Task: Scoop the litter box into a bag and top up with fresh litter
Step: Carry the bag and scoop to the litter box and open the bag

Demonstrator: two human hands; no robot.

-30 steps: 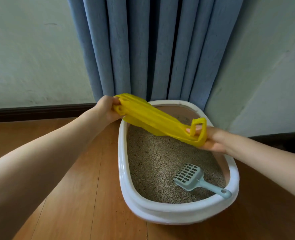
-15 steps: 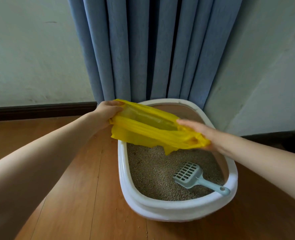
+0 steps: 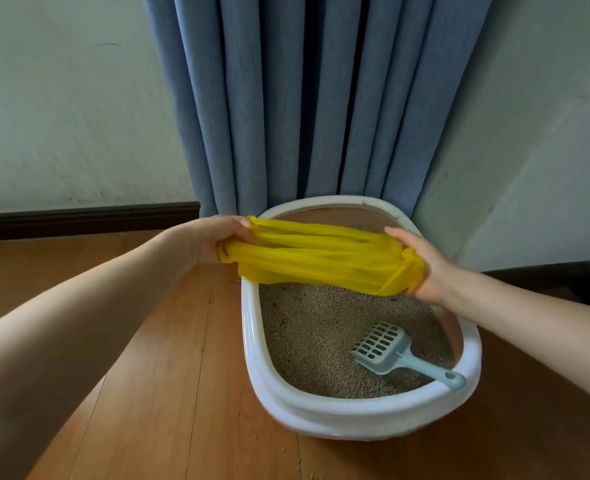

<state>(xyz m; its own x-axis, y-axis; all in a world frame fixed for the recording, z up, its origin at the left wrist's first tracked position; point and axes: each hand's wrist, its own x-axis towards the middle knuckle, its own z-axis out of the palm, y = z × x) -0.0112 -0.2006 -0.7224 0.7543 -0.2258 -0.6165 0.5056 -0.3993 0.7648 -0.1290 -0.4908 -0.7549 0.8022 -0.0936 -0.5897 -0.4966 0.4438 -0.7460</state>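
Yellow bag (image 3: pixel 318 261), stretched between left hand (image 3: pixel 214 239), right hand (image 3: pixel 421 265)

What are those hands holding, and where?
A yellow bag, stretched between them: left hand grips one end, right hand the other.

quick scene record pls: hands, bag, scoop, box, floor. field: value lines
left hand: grips one end of the yellow plastic bag
right hand: holds the bag's other end
bag: bunched, stretched between the hands above the far half of the litter box
scoop: pale blue, slotted, lying on the litter, handle resting on the near right rim
floor: wood, a few stray granules
backdrop: blue curtain
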